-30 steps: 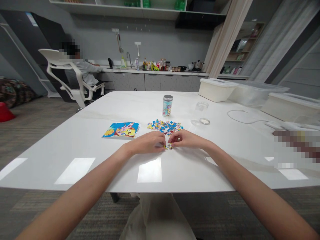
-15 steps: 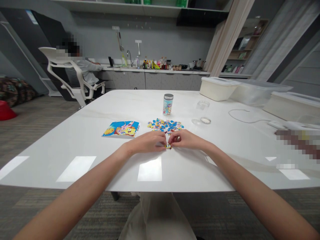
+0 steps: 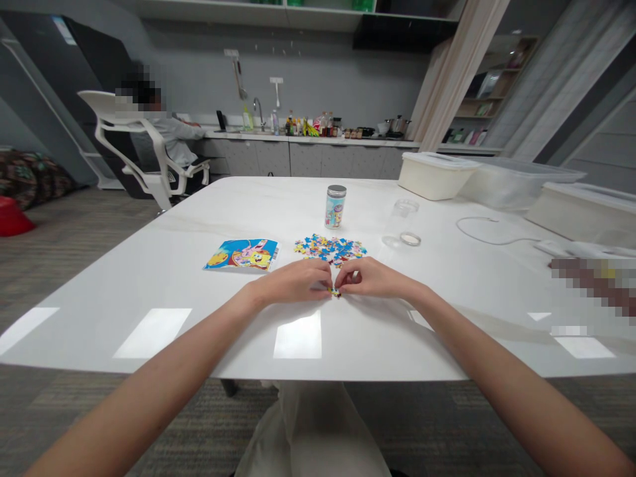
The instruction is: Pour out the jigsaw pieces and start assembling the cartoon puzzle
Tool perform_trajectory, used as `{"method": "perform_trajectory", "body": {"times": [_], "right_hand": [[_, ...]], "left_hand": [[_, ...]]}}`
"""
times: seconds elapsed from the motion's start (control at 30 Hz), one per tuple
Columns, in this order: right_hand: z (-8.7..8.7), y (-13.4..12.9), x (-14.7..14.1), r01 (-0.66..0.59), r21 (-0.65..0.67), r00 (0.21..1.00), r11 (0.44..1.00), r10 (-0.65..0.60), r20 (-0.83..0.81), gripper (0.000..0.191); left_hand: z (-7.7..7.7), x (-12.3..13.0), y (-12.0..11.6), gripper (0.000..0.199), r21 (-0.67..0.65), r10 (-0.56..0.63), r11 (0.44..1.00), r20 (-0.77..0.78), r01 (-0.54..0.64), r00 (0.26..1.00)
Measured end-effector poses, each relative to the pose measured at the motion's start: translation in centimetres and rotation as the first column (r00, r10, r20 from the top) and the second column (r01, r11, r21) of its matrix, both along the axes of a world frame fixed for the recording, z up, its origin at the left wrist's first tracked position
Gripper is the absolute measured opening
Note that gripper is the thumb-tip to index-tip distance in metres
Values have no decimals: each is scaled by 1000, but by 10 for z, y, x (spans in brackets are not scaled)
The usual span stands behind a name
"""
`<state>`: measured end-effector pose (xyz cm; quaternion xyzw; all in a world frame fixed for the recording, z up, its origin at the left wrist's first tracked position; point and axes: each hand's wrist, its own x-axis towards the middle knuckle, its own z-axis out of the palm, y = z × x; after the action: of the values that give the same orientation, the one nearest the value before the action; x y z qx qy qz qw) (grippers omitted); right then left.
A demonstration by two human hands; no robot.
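Small joined jigsaw puzzle pieces (image 3: 336,292) lie on the white table (image 3: 238,331) between my fingertips. My left hand (image 3: 302,279) pinches their left side, thumb and fingers closed. From the right, my right hand (image 3: 365,277) grips the other side with its fingers curled in. A heap of loose blue, yellow and pink puzzle pieces (image 3: 330,248) spreads just beyond both hands. To the left lies a picture sheet (image 3: 243,255) with a yellow cartoon figure on blue. Behind the heap stands a printed canister (image 3: 334,209) with a grey lid.
A clear jar (image 3: 405,215) and a round lid (image 3: 410,238) are right of the heap. Storage boxes (image 3: 437,175) and a white cable (image 3: 477,232) occupy the table's right side. At the back left a person (image 3: 176,139) sits in a white chair (image 3: 159,159).
Both hands stay at the puzzle pieces, with their fingertips slightly closer together. The view has shifted very slightly; the heap, sheet and canister look unmoved on the table.
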<state>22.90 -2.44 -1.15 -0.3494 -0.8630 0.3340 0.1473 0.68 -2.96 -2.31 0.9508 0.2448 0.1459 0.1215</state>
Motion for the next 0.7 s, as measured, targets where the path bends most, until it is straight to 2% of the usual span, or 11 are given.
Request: {"method": "perform_trajectory", "body": {"times": [0.7], "right_hand": [[4,0,3,-13,72,999,997,9,51,12]], "left_hand": [[1,0,-1,10,9,0,1000,7,0,1000]]}}
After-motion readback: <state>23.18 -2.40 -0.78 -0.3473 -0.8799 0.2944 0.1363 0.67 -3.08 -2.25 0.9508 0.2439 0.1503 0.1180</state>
